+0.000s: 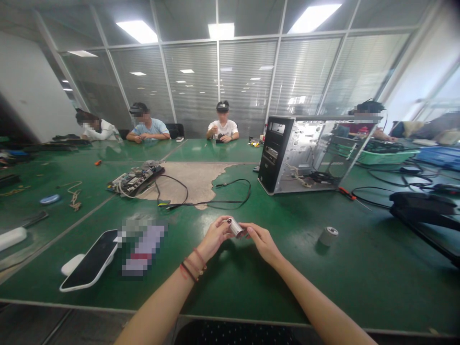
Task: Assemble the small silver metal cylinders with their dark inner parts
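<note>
Just above the green table, a small shiny metal cylinder (pixel 235 228) lies tilted between my two hands. My left hand (pixel 218 234) is closed around its left side, fingers and thumb wrapped on it. At the cylinder's right end, the fingers of my right hand (pixel 261 241) are pinched together against it; exactly what the fingertips grip is too small to tell. A second metal cylinder (pixel 328 236), similar in size, stands upright on the table to the right of my right hand, with an opening visible in its top.
An open computer case (pixel 276 158) stands beyond my hands, right of centre. A circuit board assembly (pixel 134 179) and a black cable (pixel 230 206) lie farther back. A phone (pixel 91 261) rests at left, a screwdriver (pixel 348 193) at right. Several people sit around the table (pixel 230 297).
</note>
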The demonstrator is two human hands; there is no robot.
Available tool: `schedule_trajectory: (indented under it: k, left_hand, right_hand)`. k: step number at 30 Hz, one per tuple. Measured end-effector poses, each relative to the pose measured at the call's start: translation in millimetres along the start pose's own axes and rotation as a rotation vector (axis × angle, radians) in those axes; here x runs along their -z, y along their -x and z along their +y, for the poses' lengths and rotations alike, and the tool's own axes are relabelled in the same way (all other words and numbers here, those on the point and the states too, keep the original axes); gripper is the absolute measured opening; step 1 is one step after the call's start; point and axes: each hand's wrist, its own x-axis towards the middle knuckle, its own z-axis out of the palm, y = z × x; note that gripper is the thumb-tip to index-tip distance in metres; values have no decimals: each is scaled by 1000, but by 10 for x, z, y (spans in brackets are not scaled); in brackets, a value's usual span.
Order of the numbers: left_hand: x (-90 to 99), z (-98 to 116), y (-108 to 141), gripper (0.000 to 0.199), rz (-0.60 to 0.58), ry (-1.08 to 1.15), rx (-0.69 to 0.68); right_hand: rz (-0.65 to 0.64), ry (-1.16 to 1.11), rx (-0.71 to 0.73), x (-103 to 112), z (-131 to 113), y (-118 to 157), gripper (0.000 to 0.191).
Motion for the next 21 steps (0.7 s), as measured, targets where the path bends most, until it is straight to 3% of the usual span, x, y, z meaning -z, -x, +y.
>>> schedule_trajectory:
  k: [9, 21]
  left_hand:
    - [-1, -28, -14, 17, 18, 108, 65]
    - [24, -76, -42, 13, 67, 160, 143]
  right_hand:
    - [-18, 9, 54, -14, 16, 7, 33]
    - [2, 153, 147, -58, 9, 1, 41]
